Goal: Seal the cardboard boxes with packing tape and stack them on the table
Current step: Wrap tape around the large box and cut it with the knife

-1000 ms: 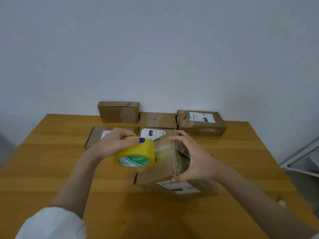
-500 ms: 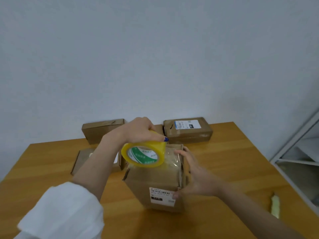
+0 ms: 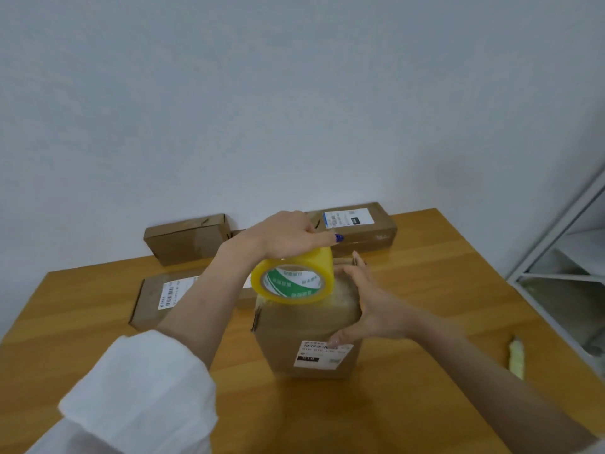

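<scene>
A cardboard box (image 3: 294, 335) with a white label stands on end in the middle of the wooden table (image 3: 425, 290). My left hand (image 3: 288, 235) grips a yellow tape roll (image 3: 293, 280) from above and holds it over the box's top. Clear tape lies across that top. My right hand (image 3: 370, 306) holds the box's right side, thumb low on the front near the label, fingers up along the top edge.
Three more cardboard boxes lie behind: one at the back left (image 3: 186, 237), one flat with a barcode label (image 3: 157, 299), one at the back right (image 3: 360, 224). A crumpled tape scrap (image 3: 516, 357) lies on the table's right. A metal shelf (image 3: 563, 257) stands beyond the right edge.
The box has been turned upright from its tilt. My left hand has carried the tape roll from the box's left side up over its top. The view has shifted left.
</scene>
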